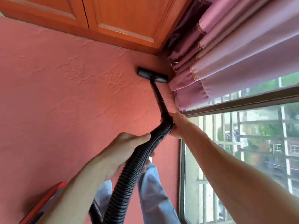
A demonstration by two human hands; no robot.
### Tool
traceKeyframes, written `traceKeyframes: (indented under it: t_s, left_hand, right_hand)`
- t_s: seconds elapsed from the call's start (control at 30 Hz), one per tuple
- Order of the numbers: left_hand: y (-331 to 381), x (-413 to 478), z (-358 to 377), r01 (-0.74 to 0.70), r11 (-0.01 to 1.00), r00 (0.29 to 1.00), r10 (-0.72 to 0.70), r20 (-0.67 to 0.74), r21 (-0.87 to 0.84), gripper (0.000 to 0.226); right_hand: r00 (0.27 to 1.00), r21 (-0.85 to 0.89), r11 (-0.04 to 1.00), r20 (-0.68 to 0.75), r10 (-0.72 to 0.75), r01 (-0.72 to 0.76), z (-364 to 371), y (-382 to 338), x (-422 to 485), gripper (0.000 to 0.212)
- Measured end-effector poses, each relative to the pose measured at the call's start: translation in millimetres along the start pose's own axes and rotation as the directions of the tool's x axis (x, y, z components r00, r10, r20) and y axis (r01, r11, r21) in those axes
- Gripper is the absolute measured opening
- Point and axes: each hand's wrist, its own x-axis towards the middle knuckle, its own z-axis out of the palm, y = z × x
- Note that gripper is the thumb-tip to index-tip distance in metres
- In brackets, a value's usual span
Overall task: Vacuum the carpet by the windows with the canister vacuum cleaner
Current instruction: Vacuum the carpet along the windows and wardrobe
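Note:
A red embossed carpet (64,94) fills the left and middle of the view. The black floor nozzle (152,75) of the vacuum rests on it in the far corner, next to the curtain hem. A black wand (159,96) runs back from the nozzle to a ribbed black hose (134,167). My right hand (178,125) grips the joint where the wand meets the hose. My left hand (119,152) is curled round the hose lower down. The orange canister (47,201) shows only as an edge at the bottom left.
An orange wooden cabinet (113,18) stands along the far edge of the carpet. Purple curtains (234,54) hang at the right above a barred window (242,151). My legs in light blue trousers (153,191) are beside the window wall.

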Motion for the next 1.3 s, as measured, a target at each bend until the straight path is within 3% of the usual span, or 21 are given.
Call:
traceKeyframes:
  t_s: [0.23,0.27,0.37,0.43,0.67,0.8,0.93,1.03,1.13,1.23,1.3]
  left_hand:
    - [-26,-72,-4,0.152,0.96,0.98,-0.177,0.089,0.235,0.05]
    - [-23,-82,-4,0.168,0.948,0.974,-0.201,0.1,0.272,0.048]
    - [-17,-110,-7,0.187,0.892,0.951,-0.27,0.154,0.412,0.05]
    - [-17,-125,-8,0.182,0.86,0.94,-0.295,0.174,0.477,0.05]
    - [-45,-171,5,0.238,0.818,0.918,-0.365,0.154,0.524,0.05]
    - [-59,-194,18,0.175,0.821,0.95,-0.285,0.126,0.544,0.054]
    - [-66,-218,47,0.062,0.876,0.988,-0.123,0.098,0.478,0.031]
    - [-76,-240,65,0.035,0.837,0.996,-0.075,0.051,0.546,0.05]
    - [-99,-258,75,0.036,0.761,0.998,0.0,-0.055,0.648,0.053]
    - [-130,-286,94,0.036,0.786,0.979,0.097,-0.18,0.618,0.043]
    - [-152,-308,110,0.036,0.823,0.966,0.117,-0.232,0.566,0.038]
  right_hand:
    - [0.992,0.093,0.992,-0.089,0.093,-0.084,-38,129,-68,0.012]
    - [0.992,0.13,0.987,-0.066,0.106,-0.096,-39,141,-81,0.007]
    - [0.987,0.271,0.949,0.027,0.161,-0.162,-38,174,-108,0.027]
    - [0.979,0.319,0.926,0.045,0.197,-0.201,-34,190,-126,0.025]
    - [0.959,0.558,0.78,0.165,0.23,-0.284,-43,219,-189,0.022]
    - [0.952,0.555,0.777,0.236,0.195,-0.297,-65,204,-211,0.03]
    - [0.939,0.513,0.799,0.293,0.18,-0.314,-78,185,-230,0.02]
    - [0.932,0.455,0.836,0.319,0.169,-0.307,-88,178,-256,0.022]
    - [0.934,0.415,0.862,0.317,0.164,-0.292,-93,181,-273,0.025]
    - [0.918,0.33,0.896,0.358,0.171,-0.296,-101,175,-289,0.016]
    - [0.905,0.221,0.936,0.389,0.172,-0.273,-108,171,-299,0.02]
